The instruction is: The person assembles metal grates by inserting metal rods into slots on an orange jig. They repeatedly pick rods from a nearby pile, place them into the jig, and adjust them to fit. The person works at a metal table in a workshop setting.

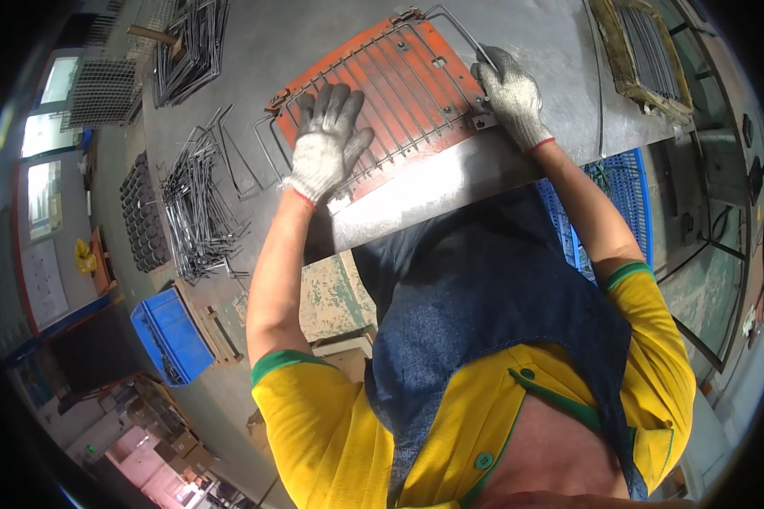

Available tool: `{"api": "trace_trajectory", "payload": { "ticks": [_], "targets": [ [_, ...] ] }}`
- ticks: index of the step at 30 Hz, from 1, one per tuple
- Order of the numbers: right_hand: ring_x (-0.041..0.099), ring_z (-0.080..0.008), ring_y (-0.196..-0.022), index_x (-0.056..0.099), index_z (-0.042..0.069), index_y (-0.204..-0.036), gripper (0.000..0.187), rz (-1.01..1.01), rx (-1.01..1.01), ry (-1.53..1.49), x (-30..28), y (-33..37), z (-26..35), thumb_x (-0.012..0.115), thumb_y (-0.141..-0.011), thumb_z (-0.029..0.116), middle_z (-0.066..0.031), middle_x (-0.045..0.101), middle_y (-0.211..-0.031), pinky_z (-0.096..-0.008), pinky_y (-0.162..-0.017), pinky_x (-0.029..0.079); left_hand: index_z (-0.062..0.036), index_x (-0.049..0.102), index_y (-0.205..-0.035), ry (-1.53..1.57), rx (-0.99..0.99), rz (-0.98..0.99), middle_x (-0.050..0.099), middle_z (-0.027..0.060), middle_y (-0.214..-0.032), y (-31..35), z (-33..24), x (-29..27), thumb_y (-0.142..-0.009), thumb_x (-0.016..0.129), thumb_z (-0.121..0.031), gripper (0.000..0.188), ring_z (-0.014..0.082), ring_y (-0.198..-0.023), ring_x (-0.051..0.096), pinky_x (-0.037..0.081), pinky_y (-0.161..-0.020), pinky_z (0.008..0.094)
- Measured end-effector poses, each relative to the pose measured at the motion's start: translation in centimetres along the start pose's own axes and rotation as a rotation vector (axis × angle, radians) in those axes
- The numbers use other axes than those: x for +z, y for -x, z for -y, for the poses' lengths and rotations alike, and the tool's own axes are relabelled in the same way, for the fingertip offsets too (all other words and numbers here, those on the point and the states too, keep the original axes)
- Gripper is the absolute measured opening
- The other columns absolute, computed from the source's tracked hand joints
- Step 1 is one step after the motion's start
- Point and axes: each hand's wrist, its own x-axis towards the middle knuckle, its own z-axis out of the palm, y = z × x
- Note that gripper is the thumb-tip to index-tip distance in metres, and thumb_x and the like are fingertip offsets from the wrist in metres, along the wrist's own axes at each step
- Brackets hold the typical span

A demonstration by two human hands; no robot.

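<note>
On the metal table lies an orange plate (446, 78) with clamps and small fittings along its edges. A row of straight parallel steel wires (373, 78) runs across it. Bent wire loops stick out at both ends, the left loop (266, 146) beside my left wrist. My left hand (329, 140), in a grey-white work glove, lies flat over the plate's left part with fingers spread, touching the wires. At the right end, my gloved right hand (511, 97) has its fingers curled around the right wire loop (463, 32). Its fingertips are partly hidden.
Left on the table are a heap of bent wires (199, 199) and a stack of wire frames (197, 55). A framed holder of straight rods (645, 55) sits at the right. Blue bins (174, 335) stand below at left, and a blue crate (632, 204) at right.
</note>
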Motion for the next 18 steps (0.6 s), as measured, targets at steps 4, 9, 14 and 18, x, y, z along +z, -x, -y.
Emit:
{"api": "trace_trajectory", "payload": {
  "ticks": [4, 9, 14, 18],
  "targets": [
    [0.071, -0.0329, -0.082, 0.061, 0.012, -0.127, 0.037, 0.032, 0.134, -0.086, -0.7, 0.1, 1.5, 0.054, -0.097, 0.032, -0.0138, 0.07, -0.11, -0.0427, -0.079, 0.055, -0.0049, 0.043, -0.148, -0.051, 0.021, 0.023, 0.039, 0.0231, -0.154, 0.7, 1.4, 0.5, -0.1, 0.05, -0.047, 0.065, 0.0414, -0.147, 0.031, 0.017, -0.122, 0.0563],
    [0.071, -0.0308, -0.078, 0.063, 0.012, -0.126, 0.038, 0.025, 0.231, -0.133, -1.2, 0.2, 3.1, 0.056, -0.096, 0.034, -0.0162, 0.07, -0.106, -0.0409, -0.078, 0.055, -0.0019, 0.048, -0.141, -0.085, 0.022, -0.055, 0.047, 0.0201, -0.143, 1.1, 1.4, 0.8, -0.094, 0.059, -0.041, 0.062, 0.0369, -0.141, 0.038, 0.021, -0.12, 0.0591],
    [0.071, -0.034, -0.087, 0.062, 0.014, -0.128, 0.04, -0.006, 0.132, -0.066, -0.6, 0.1, 1.5, 0.056, -0.096, 0.036, -0.0164, 0.07, -0.107, -0.0441, -0.083, 0.053, -0.0033, 0.044, -0.146, -0.107, 0.039, -0.022, 0.043, 0.0212, -0.149, -1.0, 0.2, 1.3, -0.098, 0.051, -0.047, 0.065, 0.0378, -0.144, 0.035, 0.017, -0.121, 0.0591],
    [0.069, -0.0366, -0.094, 0.06, 0.015, -0.131, 0.041, -0.038, 0.032, -0.026, -0.3, -0.1, 0.5, 0.055, -0.096, 0.036, -0.0155, 0.07, -0.11, -0.0462, -0.086, 0.052, -0.0051, 0.044, -0.148, -0.103, 0.043, -0.002, 0.043, 0.0213, -0.152, 0.1, 1.2, 0.7, -0.099, 0.049, -0.047, 0.064, 0.0385, -0.146, 0.034, 0.017, -0.121, 0.0585]
  ]
}}
